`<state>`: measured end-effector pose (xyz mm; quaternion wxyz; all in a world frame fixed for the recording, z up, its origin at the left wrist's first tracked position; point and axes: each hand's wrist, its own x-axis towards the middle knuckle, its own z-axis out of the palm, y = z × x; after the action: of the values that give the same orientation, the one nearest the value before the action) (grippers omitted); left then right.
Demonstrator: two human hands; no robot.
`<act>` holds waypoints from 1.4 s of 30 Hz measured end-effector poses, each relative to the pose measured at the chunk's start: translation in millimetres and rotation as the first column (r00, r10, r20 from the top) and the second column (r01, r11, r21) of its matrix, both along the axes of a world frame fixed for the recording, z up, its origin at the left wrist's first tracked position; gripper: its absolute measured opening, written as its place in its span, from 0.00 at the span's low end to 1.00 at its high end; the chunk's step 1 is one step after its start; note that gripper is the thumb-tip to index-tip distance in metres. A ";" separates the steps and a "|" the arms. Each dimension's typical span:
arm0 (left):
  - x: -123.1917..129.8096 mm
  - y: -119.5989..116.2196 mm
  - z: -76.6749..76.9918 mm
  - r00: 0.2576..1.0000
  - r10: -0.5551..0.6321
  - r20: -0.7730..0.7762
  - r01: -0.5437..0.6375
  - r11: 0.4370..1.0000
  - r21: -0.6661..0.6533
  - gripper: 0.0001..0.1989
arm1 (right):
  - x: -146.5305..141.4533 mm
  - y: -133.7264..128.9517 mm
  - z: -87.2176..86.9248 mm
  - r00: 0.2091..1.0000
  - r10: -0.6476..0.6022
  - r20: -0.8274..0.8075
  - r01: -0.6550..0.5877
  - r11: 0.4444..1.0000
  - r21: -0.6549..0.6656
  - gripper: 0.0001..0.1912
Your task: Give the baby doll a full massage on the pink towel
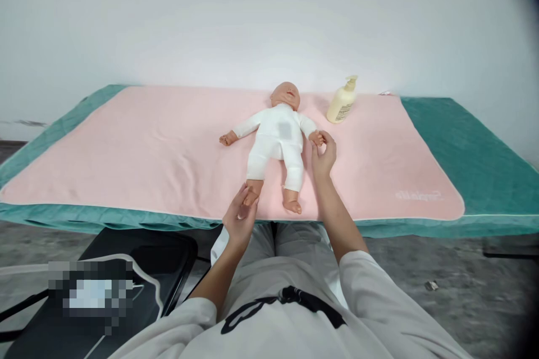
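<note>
Left hand (pixel 240 219): grips one foot (pixel 251 197) of the doll (pixel 273 128)
Right hand (pixel 324 158): holds one of its hands (pixel 315 138) by thumb and fingers
Doll: lies face up on the pink mat (pixel 168 134), head toward the wall (pixel 210 22)
Pump bottle (pixel 341 104): stands near its head

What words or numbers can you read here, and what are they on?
Possibly "Simple life": pale, unclear letters on the pink mat.
Cream pump bottle: print too small to read.
Small tag at the mat's far edge: too small.
Nothing else readable.
</note>
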<state>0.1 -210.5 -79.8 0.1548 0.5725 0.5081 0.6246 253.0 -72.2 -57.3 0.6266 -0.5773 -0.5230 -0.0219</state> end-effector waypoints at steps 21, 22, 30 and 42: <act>39.9 80.5 59.7 0.993 0.008 -0.117 0.004 0.995 0.103 0.23 | -16.4 22.8 6.1 0.886 0.311 0.343 -0.339 0.940 0.023 0.11; 40.9 84.1 61.0 0.992 -0.001 -0.124 0.014 0.994 0.106 0.23 | -16.4 22.1 6.3 0.882 0.318 0.348 -0.338 0.941 -0.004 0.11; 46.9 101.0 58.5 0.994 -0.029 -0.107 0.038 0.996 0.083 0.23 | -15.2 21.3 5.6 0.854 0.365 0.371 -0.335 0.931 -0.146 0.14; 44.8 85.7 58.1 0.996 -0.042 -0.081 0.048 0.996 0.078 0.23 | -12.7 20.3 5.4 0.909 0.297 0.293 -0.299 0.954 -0.038 0.12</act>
<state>44.9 -124.9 -21.7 0.1254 0.6140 0.4754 0.6175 240.3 -51.9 -51.8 0.5397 -0.4785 -0.6925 -0.0142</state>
